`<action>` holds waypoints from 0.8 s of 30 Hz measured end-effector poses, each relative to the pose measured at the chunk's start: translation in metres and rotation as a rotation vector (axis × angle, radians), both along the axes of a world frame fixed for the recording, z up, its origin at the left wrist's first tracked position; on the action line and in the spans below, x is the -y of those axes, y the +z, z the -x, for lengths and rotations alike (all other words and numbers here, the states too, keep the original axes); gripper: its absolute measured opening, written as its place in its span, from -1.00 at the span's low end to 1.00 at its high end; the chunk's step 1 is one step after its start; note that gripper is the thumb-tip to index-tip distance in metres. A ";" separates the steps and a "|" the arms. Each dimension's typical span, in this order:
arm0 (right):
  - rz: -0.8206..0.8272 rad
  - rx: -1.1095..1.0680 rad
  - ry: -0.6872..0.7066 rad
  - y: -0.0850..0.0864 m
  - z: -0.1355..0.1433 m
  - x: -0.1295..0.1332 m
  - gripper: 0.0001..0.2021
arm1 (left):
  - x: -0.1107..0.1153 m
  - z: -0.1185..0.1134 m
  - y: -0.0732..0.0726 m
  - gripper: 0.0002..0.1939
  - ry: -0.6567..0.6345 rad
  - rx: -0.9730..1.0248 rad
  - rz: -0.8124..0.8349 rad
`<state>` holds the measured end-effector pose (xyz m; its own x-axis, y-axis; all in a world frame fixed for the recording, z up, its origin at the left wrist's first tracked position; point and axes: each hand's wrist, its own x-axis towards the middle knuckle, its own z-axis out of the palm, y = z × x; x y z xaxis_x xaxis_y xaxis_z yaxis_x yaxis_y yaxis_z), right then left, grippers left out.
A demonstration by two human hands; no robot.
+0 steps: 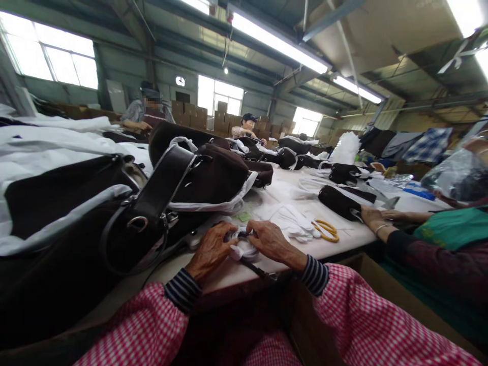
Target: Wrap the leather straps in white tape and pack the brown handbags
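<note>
Near the table's front edge, my left hand (pixel 214 247) and my right hand (pixel 270 241) are close together, fingers bent inward around a small bundle of white wrapping and dark strap (pixel 247 248). Both hands pinch at this bundle from opposite sides. A dark strap end with a metal buckle (pixel 271 276) hangs from it over the table edge. Just left of my left hand stands a large dark brown bag (pixel 152 203) with a thick handle and metal rings. White gloves (pixel 293 223) and yellow-handled scissors (pixel 327 231) lie to the right of my right hand.
Dark bags with white padding (pixel 285 155) line the table (pixel 351 236) further back. At right, a co-worker's hand (pixel 372 219) touches a small dark bag (pixel 339 202). Two people work across the table. Below the edge at right is an open cardboard box (pixel 358 264).
</note>
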<state>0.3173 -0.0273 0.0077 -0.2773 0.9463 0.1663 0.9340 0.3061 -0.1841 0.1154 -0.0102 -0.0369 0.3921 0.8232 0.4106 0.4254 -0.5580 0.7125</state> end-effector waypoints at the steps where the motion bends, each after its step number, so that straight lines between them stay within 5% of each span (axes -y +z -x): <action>1: 0.015 0.021 -0.010 0.002 0.002 0.002 -0.85 | 0.000 0.000 0.001 -0.71 -0.005 -0.003 -0.008; 10: 0.041 0.147 0.102 0.001 0.003 0.008 -0.86 | -0.003 -0.003 -0.004 -0.72 -0.004 -0.046 -0.144; 17: -0.147 0.110 0.159 -0.022 0.002 0.002 -0.84 | -0.017 -0.002 -0.003 -0.76 -0.208 -0.244 -0.284; 24: 0.000 -0.432 0.306 -0.005 -0.045 -0.005 -0.88 | -0.012 -0.002 -0.003 -0.72 -0.152 -0.198 -0.331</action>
